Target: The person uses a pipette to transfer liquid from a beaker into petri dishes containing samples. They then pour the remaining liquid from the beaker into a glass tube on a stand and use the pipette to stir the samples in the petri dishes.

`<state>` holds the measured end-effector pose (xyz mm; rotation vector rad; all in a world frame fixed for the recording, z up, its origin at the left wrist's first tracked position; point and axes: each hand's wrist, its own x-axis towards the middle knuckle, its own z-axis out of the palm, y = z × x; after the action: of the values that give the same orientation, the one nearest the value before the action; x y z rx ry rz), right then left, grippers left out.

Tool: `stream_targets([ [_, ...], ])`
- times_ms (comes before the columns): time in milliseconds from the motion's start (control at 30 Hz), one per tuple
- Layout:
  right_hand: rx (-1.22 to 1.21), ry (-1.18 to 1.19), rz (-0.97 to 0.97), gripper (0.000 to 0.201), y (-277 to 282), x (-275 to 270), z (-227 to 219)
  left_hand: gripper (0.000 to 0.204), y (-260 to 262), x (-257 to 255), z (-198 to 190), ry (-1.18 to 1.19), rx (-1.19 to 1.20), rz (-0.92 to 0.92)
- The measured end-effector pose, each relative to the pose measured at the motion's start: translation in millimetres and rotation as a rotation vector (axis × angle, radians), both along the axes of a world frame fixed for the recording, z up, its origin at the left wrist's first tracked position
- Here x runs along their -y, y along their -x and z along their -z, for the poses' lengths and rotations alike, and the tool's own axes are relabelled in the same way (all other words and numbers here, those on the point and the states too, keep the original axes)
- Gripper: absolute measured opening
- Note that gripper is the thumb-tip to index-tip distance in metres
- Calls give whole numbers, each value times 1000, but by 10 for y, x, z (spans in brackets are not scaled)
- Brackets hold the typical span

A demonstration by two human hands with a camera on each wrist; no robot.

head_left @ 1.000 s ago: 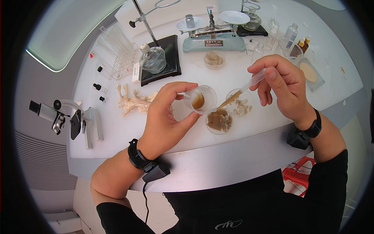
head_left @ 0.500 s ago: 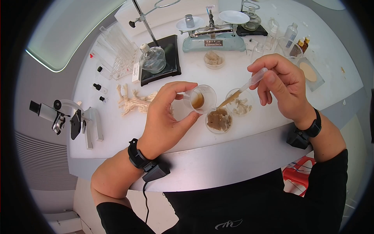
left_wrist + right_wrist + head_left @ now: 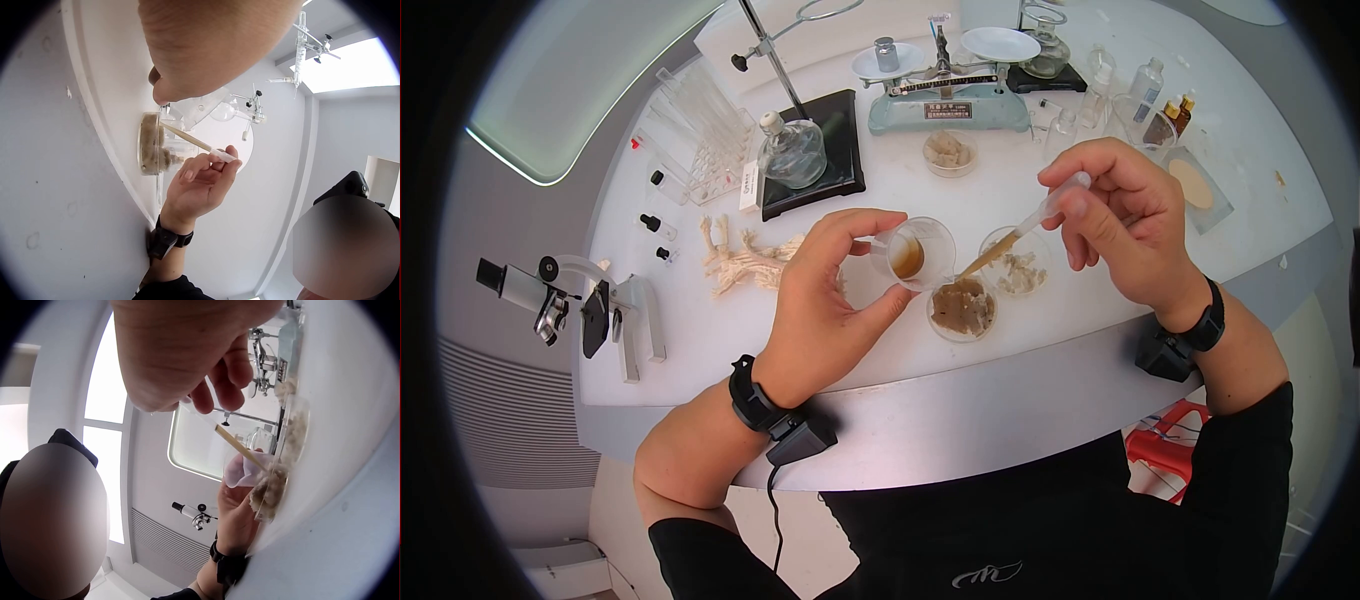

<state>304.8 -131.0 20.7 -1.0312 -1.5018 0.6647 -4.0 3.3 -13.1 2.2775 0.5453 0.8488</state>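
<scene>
My left hand (image 3: pixel 825 285) grips a small clear plastic cup (image 3: pixel 923 252), tilted, with a little brown liquid at its bottom. Between thumb and fingers, my right hand (image 3: pixel 1128 222) pinches the bulb of a plastic dropper (image 3: pixel 1018 230) whose stem is filled with tan liquid. The dropper slants down to the left, its tip close to the cup's rim and over a petri dish (image 3: pixel 962 310) of wet brown lumps. Behind that dish lies a second petri dish (image 3: pixel 1015 263) with pale pieces. In the left wrist view the brown dish (image 3: pixel 150 144) shows from the side, below the dropper tip.
A third petri dish (image 3: pixel 950 153) lies before the balance scale (image 3: pixel 948 108). A stoppered flask (image 3: pixel 793 152) stands on the black stand base; the pale branching piece (image 3: pixel 745 258) lies left of my left hand. A microscope (image 3: pixel 600 310) stands far left, several bottles (image 3: pixel 1145 85) back right.
My right thumb and fingers have shifted slightly on the dropper's bulb. The cup, the dropper tip and my left hand stay almost where they were.
</scene>
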Motion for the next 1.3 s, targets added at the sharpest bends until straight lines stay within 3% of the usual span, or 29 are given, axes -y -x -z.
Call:
stream_targets([
  [333, -134, -62, 4, 24, -74, -34, 52, 56, 3, -6, 4, -12, 5, -2],
  [400, -255, -95, 10, 26, -70, -57, 54, 56, 2, -7, 4, -13, 9, 0],
  [800, -124, -49, 2, 24, -48, -63, 64, 58, -3, -7, -13, -36, 15, 11],
  [1300, -139, -53, 18, 15, -20, -50, 66, 58, -2, -13, -12, -46, 12, 17],
])
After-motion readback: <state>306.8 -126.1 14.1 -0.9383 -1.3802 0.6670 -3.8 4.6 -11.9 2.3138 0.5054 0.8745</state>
